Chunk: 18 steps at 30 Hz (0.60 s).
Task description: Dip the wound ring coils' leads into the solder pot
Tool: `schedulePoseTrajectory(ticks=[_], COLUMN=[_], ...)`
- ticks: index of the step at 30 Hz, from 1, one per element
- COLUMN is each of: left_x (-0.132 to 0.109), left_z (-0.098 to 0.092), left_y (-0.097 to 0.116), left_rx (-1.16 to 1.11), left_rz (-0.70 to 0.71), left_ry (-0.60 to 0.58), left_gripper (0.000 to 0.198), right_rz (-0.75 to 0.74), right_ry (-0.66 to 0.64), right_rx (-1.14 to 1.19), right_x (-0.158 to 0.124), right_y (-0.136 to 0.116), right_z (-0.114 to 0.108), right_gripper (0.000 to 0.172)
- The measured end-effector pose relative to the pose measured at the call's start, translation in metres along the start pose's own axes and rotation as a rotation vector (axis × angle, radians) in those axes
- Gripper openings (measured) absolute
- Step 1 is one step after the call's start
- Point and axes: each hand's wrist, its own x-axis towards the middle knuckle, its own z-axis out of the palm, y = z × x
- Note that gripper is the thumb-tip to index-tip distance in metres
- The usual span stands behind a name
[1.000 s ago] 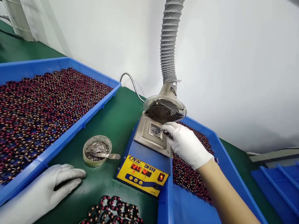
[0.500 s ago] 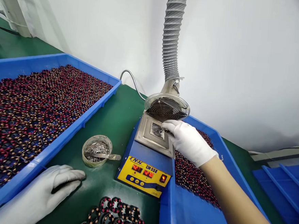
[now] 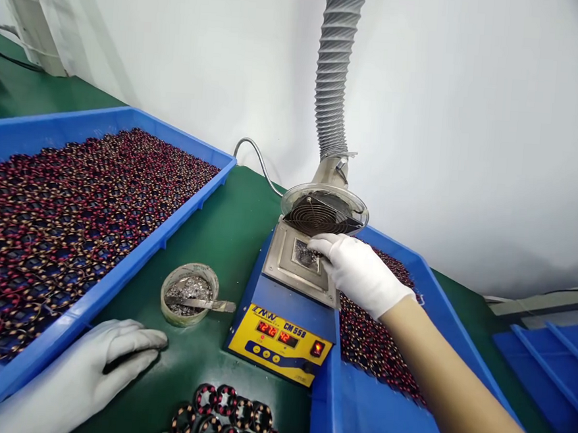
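My gloved right hand (image 3: 352,267) is over the solder pot (image 3: 284,289), a blue box with a yellow front panel, red digits and a metal top. Its fingertips are pinched on a small dark coil ring at the square solder well (image 3: 306,254); the fingers mostly hide the ring. My gloved left hand (image 3: 105,368) rests on the green table, thumb apart from the fingers, holding nothing. Just beyond it stands a round tub (image 3: 165,303) of grey dross with a flat metal scraper (image 3: 221,306) across it. Several black coil rings (image 3: 209,428) with red and copper-coloured windings lie at the front.
At left a long blue tray (image 3: 169,224) is filled with coil rings. Another blue tray (image 3: 370,400) holding rings stands right of the pot, under my right forearm. A fume extractor hood (image 3: 324,209) on a grey hose hangs low behind the well. Stacked blue trays (image 3: 546,366) are at far right.
My right hand has shifted slightly left, its fingertips now further over the solder well. The left hand stays in place. The whole view has moved slightly.
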Motion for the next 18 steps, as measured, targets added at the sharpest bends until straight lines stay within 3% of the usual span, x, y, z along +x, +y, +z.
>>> schedulePoseTrajectory(ticks=[3, 6, 8, 15, 18], left_x=[0.001, 0.001, 0.003, 0.009, 0.009], left_z=[0.000, 0.002, 0.004, -0.007, -0.007], left_y=[0.000, -0.004, -0.006, 0.007, 0.008], left_rx=[0.004, 0.011, 0.016, -0.023, -0.054], left_rz=[0.028, 0.079, 0.107, 0.103, 0.074], left_ry=[0.014, 0.056, 0.087, 0.096, 0.062], left_gripper=[0.024, 0.023, 0.022, 0.025, 0.028], right_rz=[0.071, 0.344, 0.509, 0.528, 0.529], right_ry=[0.139, 0.460, 0.571, 0.506, 0.469], right_rx=[0.058, 0.276, 0.528, 1.116, 1.238], right_x=[-0.003, -0.007, -0.011, -0.042, -0.058], right_y=[0.010, 0.022, 0.024, -0.013, -0.031], right_z=[-0.004, -0.010, -0.016, -0.048, -0.062], right_gripper=[0.030, 0.029, 0.029, 0.032, 0.033])
